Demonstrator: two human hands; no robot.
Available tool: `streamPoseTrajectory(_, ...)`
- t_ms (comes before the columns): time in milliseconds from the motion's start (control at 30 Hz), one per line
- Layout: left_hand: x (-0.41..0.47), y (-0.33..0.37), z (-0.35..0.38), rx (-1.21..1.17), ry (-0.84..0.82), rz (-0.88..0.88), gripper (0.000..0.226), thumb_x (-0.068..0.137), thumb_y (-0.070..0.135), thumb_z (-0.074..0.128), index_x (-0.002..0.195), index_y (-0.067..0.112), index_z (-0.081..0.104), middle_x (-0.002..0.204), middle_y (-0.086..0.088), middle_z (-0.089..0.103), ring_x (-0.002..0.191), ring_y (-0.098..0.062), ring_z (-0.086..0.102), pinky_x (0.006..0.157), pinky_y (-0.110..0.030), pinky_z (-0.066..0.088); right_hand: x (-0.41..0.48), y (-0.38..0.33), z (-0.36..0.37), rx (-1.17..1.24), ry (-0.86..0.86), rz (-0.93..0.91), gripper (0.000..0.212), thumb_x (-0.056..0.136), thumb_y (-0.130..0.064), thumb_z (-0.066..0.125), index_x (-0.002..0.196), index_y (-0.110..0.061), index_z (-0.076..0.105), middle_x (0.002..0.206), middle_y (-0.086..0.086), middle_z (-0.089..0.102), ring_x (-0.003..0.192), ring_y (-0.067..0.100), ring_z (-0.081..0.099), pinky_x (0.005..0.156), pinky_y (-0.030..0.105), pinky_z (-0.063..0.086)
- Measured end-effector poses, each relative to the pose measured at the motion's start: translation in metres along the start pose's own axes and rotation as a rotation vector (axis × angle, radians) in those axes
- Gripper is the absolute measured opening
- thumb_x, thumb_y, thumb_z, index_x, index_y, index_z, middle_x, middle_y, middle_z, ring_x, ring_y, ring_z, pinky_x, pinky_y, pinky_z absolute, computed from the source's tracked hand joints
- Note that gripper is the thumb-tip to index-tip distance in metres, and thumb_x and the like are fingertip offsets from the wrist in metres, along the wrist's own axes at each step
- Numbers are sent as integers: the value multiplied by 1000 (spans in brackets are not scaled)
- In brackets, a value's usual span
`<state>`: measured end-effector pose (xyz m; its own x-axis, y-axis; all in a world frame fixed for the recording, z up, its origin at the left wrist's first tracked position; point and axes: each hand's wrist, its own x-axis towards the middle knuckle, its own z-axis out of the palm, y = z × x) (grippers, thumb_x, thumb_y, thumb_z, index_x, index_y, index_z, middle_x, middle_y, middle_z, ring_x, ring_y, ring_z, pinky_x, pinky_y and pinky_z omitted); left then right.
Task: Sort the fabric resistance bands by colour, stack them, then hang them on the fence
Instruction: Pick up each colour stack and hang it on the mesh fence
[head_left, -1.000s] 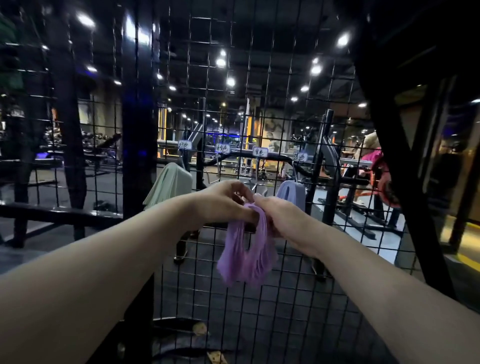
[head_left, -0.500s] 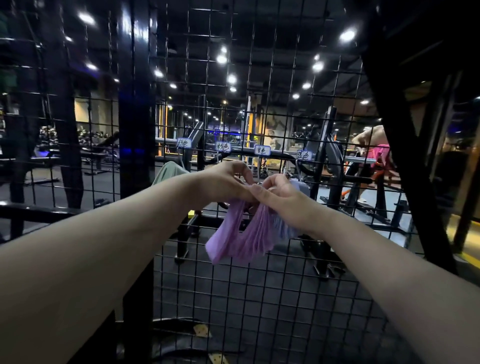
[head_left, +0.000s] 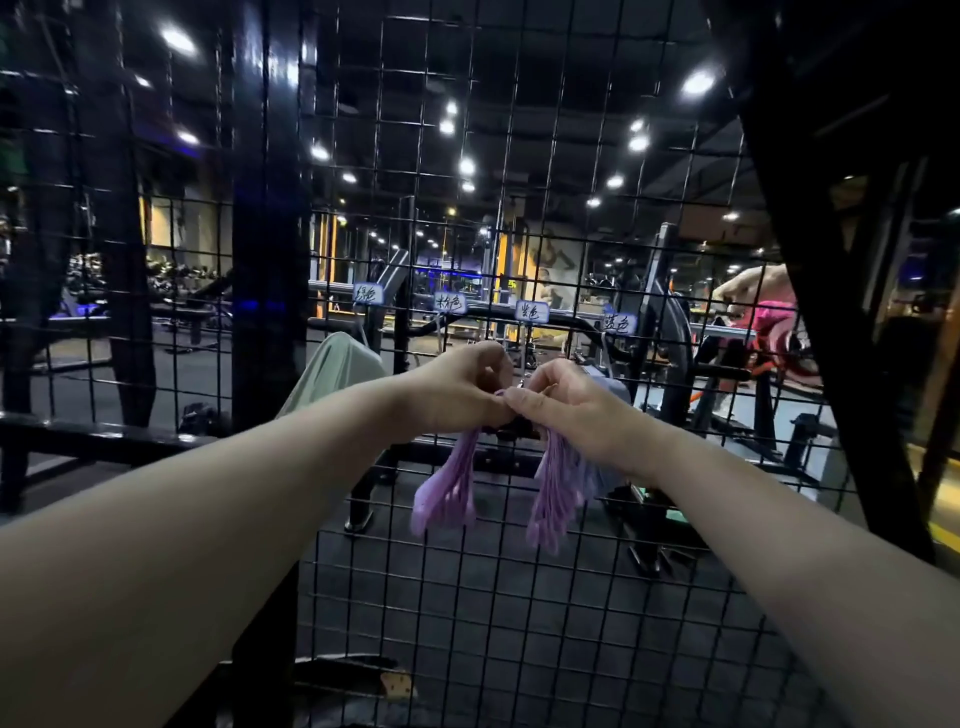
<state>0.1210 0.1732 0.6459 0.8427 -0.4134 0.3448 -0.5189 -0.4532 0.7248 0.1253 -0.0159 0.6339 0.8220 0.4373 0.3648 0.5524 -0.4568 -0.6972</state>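
I have both hands up at the fence (head_left: 519, 623), just under the third paper label (head_left: 532, 310). My left hand (head_left: 460, 389) and right hand (head_left: 582, 410) each pinch the top of the purple bands (head_left: 447, 493), which droop in two bunches below my knuckles. They look soft, light and floppy (no stiffness to help me). I judge the gathered top the place to hold, or single loops may slip out.

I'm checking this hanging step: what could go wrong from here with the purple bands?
The purple bands are many loops pinched only at the top by the left hand and right hand; a few could slip free and drop. The blue bands hang close behind the right hand, so they might get knocked or mixed in.
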Motion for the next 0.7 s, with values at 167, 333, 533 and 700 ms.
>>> streamPoseTrajectory(167,9,-12,0,163,67,131,22,81,1,69,89,12,52,77,0,64,63,-11,54,58,-23,47,7,9,2,-32,-84,112,51,74,-46,73,107,-21,44,91,3,50,78,15,47,68,32,40)
streamPoseTrajectory(333,17,-19,-1,486,247,263,19,73,9,75,86,18,65,79,10,66,73,-11,67,65,-28,57,13,10,8,-124,-18,106,30,91,-35,63,103,-19,41,89,-2,48,81,13,46,72,31,39)
streamPoseTrajectory(533,29,-13,-5,674,490,259,18,80,19,65,95,25,73,92,3,73,83,-19,68,72,-37,56,34,-7,6,-274,150,72,27,93,-31,58,103,-18,37,90,2,53,72,15,48,59,30,38)
streamPoseTrajectory(700,50,-3,-9,899,536,180,12,94,23,61,95,17,71,84,-6,71,70,-24,63,58,-33,46,59,-12,3,-275,252,57,16,98,-26,44,106,-13,39,95,9,54,72,17,48,57,31,34)
